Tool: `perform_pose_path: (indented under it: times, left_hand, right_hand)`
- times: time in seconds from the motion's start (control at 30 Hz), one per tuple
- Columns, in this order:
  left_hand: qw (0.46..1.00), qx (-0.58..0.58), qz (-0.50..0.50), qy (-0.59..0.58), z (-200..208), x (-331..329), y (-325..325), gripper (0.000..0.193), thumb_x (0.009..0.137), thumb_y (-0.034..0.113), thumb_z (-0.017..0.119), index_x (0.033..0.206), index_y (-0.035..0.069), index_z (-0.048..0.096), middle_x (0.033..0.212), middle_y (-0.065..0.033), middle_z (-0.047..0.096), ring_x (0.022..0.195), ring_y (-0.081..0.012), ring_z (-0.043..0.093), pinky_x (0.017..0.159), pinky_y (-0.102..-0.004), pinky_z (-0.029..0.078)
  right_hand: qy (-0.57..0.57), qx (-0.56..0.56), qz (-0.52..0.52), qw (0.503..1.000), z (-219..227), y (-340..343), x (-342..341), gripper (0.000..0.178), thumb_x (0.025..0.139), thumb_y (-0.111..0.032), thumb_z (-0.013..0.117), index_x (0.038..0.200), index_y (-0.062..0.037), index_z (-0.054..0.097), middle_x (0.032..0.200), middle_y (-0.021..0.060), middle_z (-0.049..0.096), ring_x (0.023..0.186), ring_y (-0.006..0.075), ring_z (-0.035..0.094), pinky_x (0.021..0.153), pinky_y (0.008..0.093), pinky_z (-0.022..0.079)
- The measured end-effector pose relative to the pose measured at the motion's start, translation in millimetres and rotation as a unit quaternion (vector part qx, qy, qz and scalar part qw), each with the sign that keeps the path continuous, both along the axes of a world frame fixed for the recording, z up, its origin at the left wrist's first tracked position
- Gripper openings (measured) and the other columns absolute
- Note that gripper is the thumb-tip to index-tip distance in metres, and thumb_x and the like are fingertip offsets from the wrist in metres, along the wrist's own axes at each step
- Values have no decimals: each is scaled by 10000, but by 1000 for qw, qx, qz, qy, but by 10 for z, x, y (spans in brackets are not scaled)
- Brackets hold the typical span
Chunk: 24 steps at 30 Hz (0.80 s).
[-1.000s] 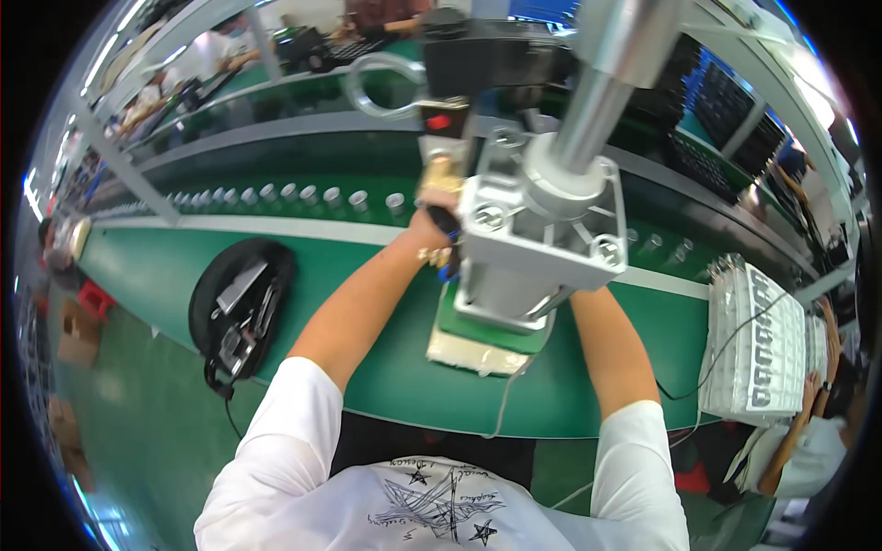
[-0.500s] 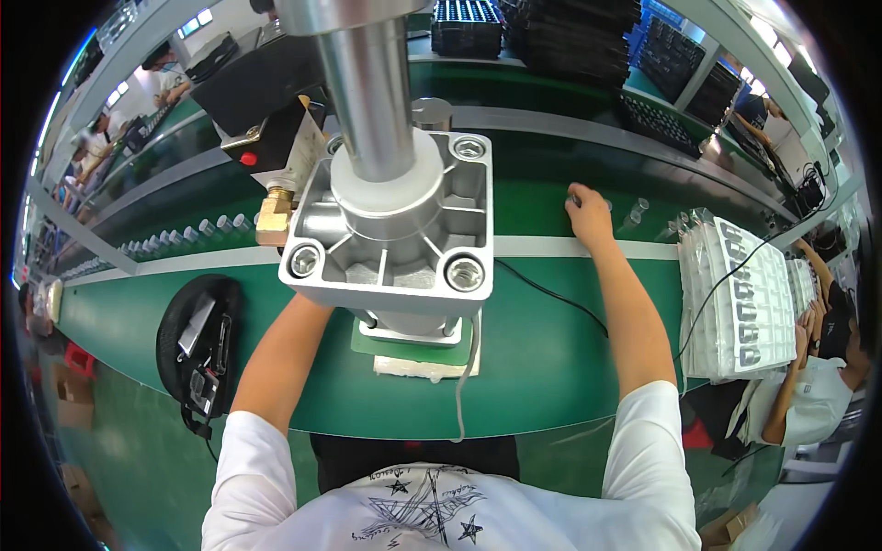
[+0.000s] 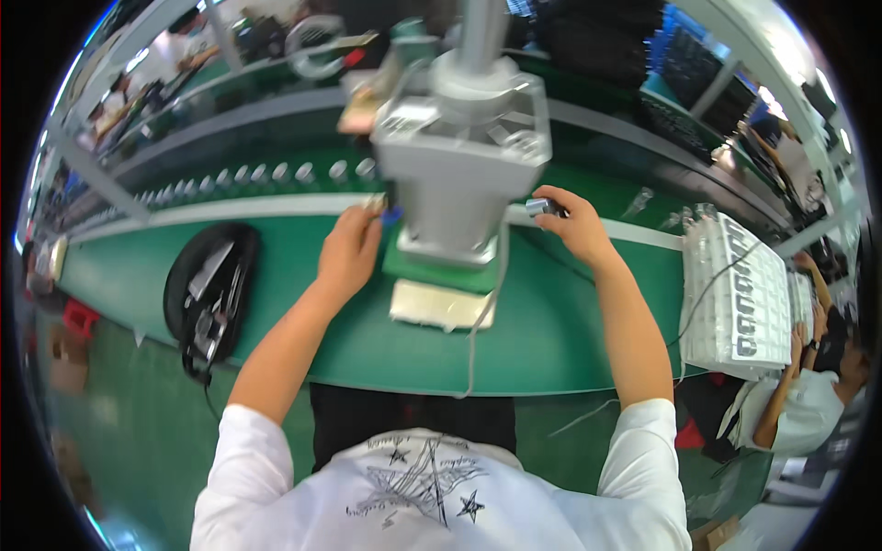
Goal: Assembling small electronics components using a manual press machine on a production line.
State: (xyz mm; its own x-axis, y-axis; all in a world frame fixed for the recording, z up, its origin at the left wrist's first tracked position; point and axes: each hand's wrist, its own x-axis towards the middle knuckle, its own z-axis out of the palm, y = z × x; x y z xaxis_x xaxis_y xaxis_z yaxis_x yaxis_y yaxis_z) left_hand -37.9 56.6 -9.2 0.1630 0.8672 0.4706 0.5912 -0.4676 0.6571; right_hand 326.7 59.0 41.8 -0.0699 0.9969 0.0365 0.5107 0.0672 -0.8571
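My right hand (image 3: 577, 231) is closed round a short silver metal cylinder (image 3: 541, 208), just right of the press. To the left of the press, my left hand (image 3: 349, 246) has its fingers drawn together; a small blue piece (image 3: 392, 216) shows at the fingertips, too blurred to name. Between the hands stands the grey metal press (image 3: 450, 207), with a thick shaft on top. Its foot rests on a green plate (image 3: 432, 269), and a cream-coloured block (image 3: 439, 305) lies in front.
Several small silver cylinders (image 3: 279, 172) line the far strip at left. A black case of tools (image 3: 213, 298) lies on the green bench (image 3: 349, 354). White plastic trays (image 3: 740, 294) are stacked at right beside clear cups (image 3: 638, 202). A grey cable (image 3: 474, 354) hangs over the front edge. Other people work at both sides.
My right hand has come back toward the press with the cylinder. My left hand, hidden behind the press before, now shows at its left. The view has shifted, so the press looks smaller.
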Motion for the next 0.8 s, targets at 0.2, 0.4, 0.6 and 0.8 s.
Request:
perform_pose_path:
  times: [0.2, 0.4, 0.6, 0.8]
  left_hand:
    - [984, -69, -104, -129, 228, 357, -434, 242, 887, 117, 611, 1119, 48, 602, 1055, -144, 616, 948, -328, 611, 803, -390, 501]
    - [983, -50, -174, -13, 158, 362, -594, 325, 860, 232, 664, 1118, 52, 585, 1044, -139, 604, 1108, -361, 522, 973, -473, 390]
    - [987, -20, -160, -19, 60, 424, -608, 316, 841, 205, 683, 1098, 57, 576, 1043, -134, 600, 1134, -362, 509, 1002, -475, 365]
    - [985, -50, -165, 10, 57, 394, -635, 386, 828, 175, 690, 1165, 42, 555, 1189, -172, 568, 1185, -368, 494, 1029, -463, 371]
  right_hand:
    - [35, 31, 136, 990, -31, -592, -827, 406, 758, -1, 699, 1156, -13, 624, 1034, 53, 655, 937, 151, 605, 829, 308, 504]
    - [147, -35, 118, 981, -45, -730, -1213, 441, 749, 12, 701, 1177, -13, 599, 1065, 71, 650, 979, 163, 614, 854, 331, 523]
    - [126, -41, 9, 991, -125, -939, -1151, 440, 778, -30, 729, 1196, 1, 593, 1117, 92, 656, 1029, 189, 622, 885, 337, 512]
    - [168, -4, 1, 986, -311, -1013, -1173, 466, 798, -79, 738, 1218, 14, 558, 1138, 110, 647, 1027, 187, 614, 884, 345, 503]
